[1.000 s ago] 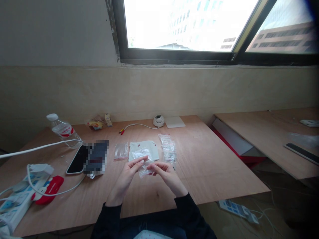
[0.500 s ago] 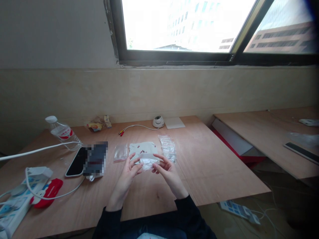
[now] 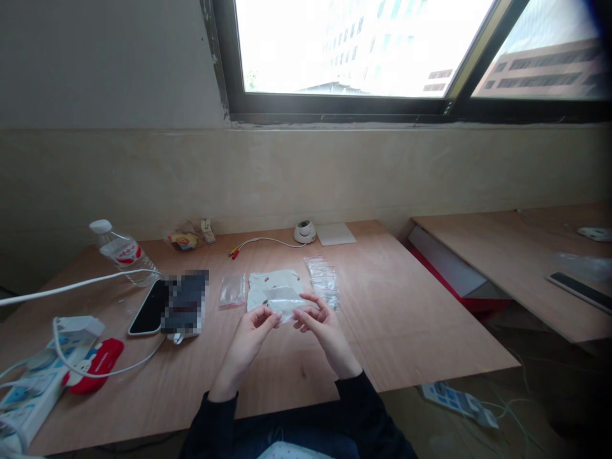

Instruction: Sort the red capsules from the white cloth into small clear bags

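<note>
My left hand (image 3: 253, 330) pinches the near left edge of a small clear plastic bag (image 3: 287, 298). The fingers of my right hand (image 3: 324, 326) close on the bag's right side. The bag is stretched out between both hands, above a white sheet (image 3: 257, 282) that may be cloth or paper. A few tiny reddish pieces (image 3: 266, 279) show on the sheet; the bag covers its middle. To the left lies a flat clear bag (image 3: 232, 291). On the right, several overlapping clear bags (image 3: 322, 278) with red edges form a row.
A white dome camera (image 3: 305, 232) with a cable and a white flat square (image 3: 336, 234) sit at the back. Left are a water bottle (image 3: 125, 252), two phones (image 3: 149, 309), a red and white item (image 3: 95, 366) and a power strip (image 3: 36, 389). A white cable crosses the left side.
My left hand's fingers have come together on the bag's edge. The bag now looks flatter and more spread out, hiding the reddish pieces in the sheet's middle.
</note>
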The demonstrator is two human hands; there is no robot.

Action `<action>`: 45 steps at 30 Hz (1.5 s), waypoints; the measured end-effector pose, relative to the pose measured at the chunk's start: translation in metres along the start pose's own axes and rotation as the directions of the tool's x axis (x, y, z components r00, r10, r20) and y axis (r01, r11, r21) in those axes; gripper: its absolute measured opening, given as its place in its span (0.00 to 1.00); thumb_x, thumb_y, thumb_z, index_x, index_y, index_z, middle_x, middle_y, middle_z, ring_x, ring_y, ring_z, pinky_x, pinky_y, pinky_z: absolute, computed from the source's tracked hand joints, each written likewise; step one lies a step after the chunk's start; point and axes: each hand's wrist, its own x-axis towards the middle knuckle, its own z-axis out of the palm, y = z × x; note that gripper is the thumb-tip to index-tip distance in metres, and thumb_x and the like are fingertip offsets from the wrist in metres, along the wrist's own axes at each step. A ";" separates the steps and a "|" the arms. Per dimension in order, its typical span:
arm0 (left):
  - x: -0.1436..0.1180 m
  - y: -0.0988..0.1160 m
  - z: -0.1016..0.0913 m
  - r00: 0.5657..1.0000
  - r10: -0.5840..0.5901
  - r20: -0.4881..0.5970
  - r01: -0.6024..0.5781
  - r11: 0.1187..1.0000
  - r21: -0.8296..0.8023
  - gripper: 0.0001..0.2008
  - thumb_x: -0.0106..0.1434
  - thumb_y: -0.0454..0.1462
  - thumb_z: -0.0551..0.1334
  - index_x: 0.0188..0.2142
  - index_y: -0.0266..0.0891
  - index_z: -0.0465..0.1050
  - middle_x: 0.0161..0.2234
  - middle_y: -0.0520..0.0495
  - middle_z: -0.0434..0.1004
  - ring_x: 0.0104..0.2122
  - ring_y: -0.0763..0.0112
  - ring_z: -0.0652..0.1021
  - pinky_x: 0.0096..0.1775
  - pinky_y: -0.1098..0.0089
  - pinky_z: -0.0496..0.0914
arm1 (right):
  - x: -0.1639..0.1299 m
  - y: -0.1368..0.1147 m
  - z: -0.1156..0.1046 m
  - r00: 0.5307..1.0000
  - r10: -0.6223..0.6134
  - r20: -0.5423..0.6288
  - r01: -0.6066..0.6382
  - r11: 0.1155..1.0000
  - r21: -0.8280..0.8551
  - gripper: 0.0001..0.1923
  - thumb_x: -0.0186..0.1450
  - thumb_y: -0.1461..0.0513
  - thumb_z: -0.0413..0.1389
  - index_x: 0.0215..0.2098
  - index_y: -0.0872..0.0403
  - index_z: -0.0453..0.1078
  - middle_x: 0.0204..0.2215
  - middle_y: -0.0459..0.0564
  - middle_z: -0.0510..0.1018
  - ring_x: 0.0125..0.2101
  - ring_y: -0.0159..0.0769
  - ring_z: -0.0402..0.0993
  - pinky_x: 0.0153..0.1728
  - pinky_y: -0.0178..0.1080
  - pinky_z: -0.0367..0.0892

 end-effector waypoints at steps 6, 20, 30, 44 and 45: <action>-0.001 0.003 0.001 1.000 0.004 -0.006 -0.004 1.000 0.031 0.12 0.55 0.44 0.62 0.25 0.36 0.72 0.24 0.51 0.71 0.29 0.70 0.71 0.34 0.72 0.62 | -0.001 0.001 -0.001 0.999 0.049 0.003 -0.049 0.998 -0.031 0.20 0.50 0.50 0.64 0.30 0.56 0.67 0.22 0.45 0.72 0.25 0.31 0.71 0.22 0.31 0.61; -0.004 0.002 -0.007 0.995 0.100 -0.008 -0.093 0.947 0.306 0.13 0.59 0.45 0.58 0.26 0.37 0.70 0.26 0.51 0.71 0.30 0.67 0.71 0.34 0.71 0.61 | -0.005 -0.005 -0.005 0.992 0.109 0.060 -0.100 0.985 -0.144 0.17 0.51 0.51 0.63 0.26 0.57 0.69 0.23 0.46 0.72 0.26 0.30 0.69 0.22 0.30 0.60; -0.004 0.001 -0.013 0.993 0.118 -0.021 -0.102 0.927 0.361 0.13 0.60 0.44 0.57 0.28 0.37 0.70 0.28 0.50 0.73 0.33 0.67 0.72 0.37 0.71 0.62 | -0.006 -0.007 -0.007 0.992 0.070 0.102 -0.050 0.981 -0.189 0.14 0.53 0.54 0.62 0.28 0.56 0.72 0.24 0.46 0.73 0.27 0.31 0.68 0.28 0.32 0.60; -0.002 -0.003 -0.006 0.991 0.128 0.022 -0.129 0.942 0.309 0.10 0.59 0.42 0.59 0.31 0.36 0.72 0.32 0.47 0.76 0.36 0.65 0.74 0.40 0.68 0.64 | -0.003 -0.003 -0.008 0.998 -0.034 0.053 0.044 0.978 -0.206 0.15 0.53 0.53 0.63 0.26 0.57 0.73 0.20 0.45 0.72 0.23 0.29 0.64 0.26 0.33 0.56; -0.001 -0.003 -0.006 0.991 0.129 0.016 -0.128 0.944 0.305 0.10 0.59 0.42 0.59 0.31 0.37 0.72 0.32 0.47 0.76 0.36 0.64 0.74 0.41 0.67 0.64 | -0.003 -0.002 -0.008 0.998 -0.037 0.053 0.047 0.977 -0.207 0.15 0.53 0.53 0.63 0.26 0.57 0.73 0.20 0.45 0.72 0.23 0.29 0.64 0.26 0.33 0.57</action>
